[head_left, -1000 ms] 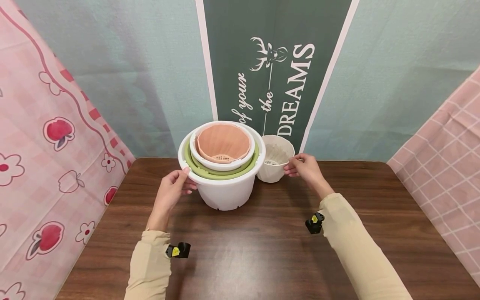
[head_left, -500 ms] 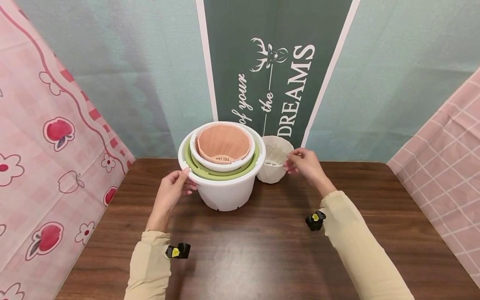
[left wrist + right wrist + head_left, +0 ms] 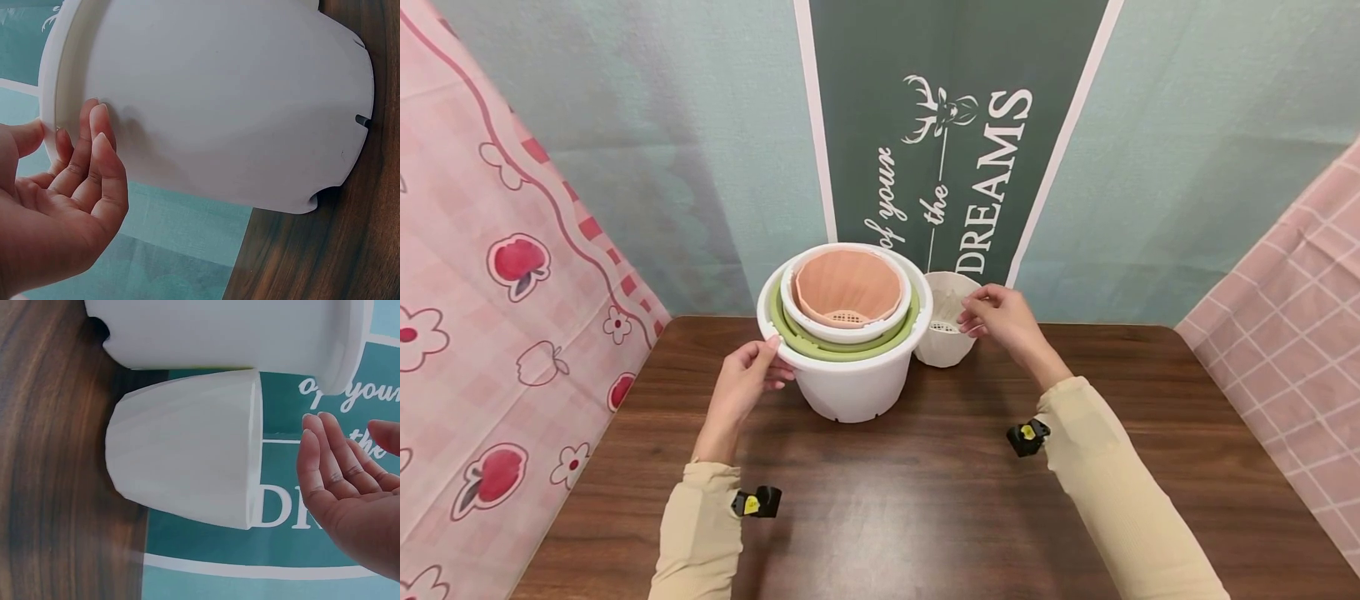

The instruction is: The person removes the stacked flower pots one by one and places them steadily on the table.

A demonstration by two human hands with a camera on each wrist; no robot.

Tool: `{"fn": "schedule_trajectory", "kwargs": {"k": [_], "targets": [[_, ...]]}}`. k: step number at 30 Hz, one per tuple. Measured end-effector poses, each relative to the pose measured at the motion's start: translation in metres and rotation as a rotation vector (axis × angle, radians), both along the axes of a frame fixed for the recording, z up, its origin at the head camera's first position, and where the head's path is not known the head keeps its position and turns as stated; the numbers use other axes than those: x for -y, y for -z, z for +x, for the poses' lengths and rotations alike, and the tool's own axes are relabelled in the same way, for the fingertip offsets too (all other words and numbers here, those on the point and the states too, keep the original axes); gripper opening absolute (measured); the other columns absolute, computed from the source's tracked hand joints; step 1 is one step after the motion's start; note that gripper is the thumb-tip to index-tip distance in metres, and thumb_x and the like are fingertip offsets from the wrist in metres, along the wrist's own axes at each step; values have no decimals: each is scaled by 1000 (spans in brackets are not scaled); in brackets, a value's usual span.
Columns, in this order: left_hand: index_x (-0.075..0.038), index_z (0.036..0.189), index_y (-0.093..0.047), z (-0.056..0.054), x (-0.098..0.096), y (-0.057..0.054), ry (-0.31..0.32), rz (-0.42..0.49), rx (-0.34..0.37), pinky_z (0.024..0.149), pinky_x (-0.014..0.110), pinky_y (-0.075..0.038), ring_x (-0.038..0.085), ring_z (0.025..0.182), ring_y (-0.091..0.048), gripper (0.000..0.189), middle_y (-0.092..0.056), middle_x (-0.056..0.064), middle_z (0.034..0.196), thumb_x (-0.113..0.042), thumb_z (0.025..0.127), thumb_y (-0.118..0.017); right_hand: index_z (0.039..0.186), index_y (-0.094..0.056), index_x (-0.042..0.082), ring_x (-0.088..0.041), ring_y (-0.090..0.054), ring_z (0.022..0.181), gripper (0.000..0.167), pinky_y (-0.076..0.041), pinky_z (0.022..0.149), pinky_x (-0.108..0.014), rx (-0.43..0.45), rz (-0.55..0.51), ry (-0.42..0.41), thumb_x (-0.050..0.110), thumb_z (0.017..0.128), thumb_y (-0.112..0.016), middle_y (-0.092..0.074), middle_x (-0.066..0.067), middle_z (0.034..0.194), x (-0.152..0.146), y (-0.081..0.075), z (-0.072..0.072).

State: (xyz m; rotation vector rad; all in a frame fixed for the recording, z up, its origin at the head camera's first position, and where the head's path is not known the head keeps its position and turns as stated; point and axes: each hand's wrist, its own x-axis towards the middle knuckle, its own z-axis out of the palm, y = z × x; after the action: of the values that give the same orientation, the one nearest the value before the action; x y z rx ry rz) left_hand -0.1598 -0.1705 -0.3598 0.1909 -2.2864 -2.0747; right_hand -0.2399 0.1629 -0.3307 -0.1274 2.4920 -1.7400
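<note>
A large white flower pot [image 3: 850, 387] stands upright on the table with smaller pots nested in it: a green pot [image 3: 842, 353], a white pot [image 3: 847, 335] and, innermost, a peach fluted pot [image 3: 846, 279] with a perforated bottom. At the large pot's left rim, my left hand [image 3: 741, 383] pinches the edge between thumb and fingers. A small off-white fluted pot [image 3: 942, 350] stands close against its right side. My right hand [image 3: 1011, 325] hovers over that small pot's right rim with loosely bent fingers; in the right wrist view, a gap separates the fingers from the small pot [image 3: 187, 447].
The pots stand at the back of the brown wooden table [image 3: 880, 508], near a green printed curtain [image 3: 962, 167]. Pink patterned cloths hang at the left [image 3: 512, 333] and the right [image 3: 1292, 350].
My right hand has let go of the small off-white pot's rim and moved slightly up and left over it. The left hand and the nested pots have stayed put.
</note>
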Motion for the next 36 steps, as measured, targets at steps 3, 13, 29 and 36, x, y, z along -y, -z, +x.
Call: {"fn": "schedule_trajectory", "kwargs": {"k": [3, 13, 29, 36], "targets": [[4, 92, -52, 0, 0, 1, -3, -2, 4, 57, 21, -50, 9, 63, -61, 33, -63, 3, 69, -28, 96, -47, 104, -51, -10, -18, -65, 68, 25, -54, 68, -35, -13, 13, -20, 12, 93, -53, -64, -20, 83, 3, -4, 1], [5, 92, -52, 0, -1, 0, -8, 0, 1, 57, 21, -50, 9, 62, -61, 33, -63, 3, 69, -28, 96, -48, 100, -53, -9, -23, -64, 72, 23, -54, 67, -34, -38, 8, -80, 13, 93, -53, -63, -23, 87, 13, -14, 1], [5, 92, -52, -1, -1, 2, -2, 3, -6, 57, 21, -50, 9, 63, -61, 32, -62, 3, 69, -27, 96, -47, 100, -57, -8, -19, -63, 67, 22, -53, 70, -39, -56, 17, -130, 13, 92, -54, -62, -25, 87, 25, -33, 5], [5, 93, -52, -1, 0, 1, -1, -9, 3, 58, 21, -50, 9, 63, -61, 34, -63, 3, 70, -29, 96, -48, 104, -56, -11, -26, -64, 72, 24, -54, 67, -34, -59, 17, -156, 9, 92, -52, -62, -22, 85, 31, -38, 6]]}}
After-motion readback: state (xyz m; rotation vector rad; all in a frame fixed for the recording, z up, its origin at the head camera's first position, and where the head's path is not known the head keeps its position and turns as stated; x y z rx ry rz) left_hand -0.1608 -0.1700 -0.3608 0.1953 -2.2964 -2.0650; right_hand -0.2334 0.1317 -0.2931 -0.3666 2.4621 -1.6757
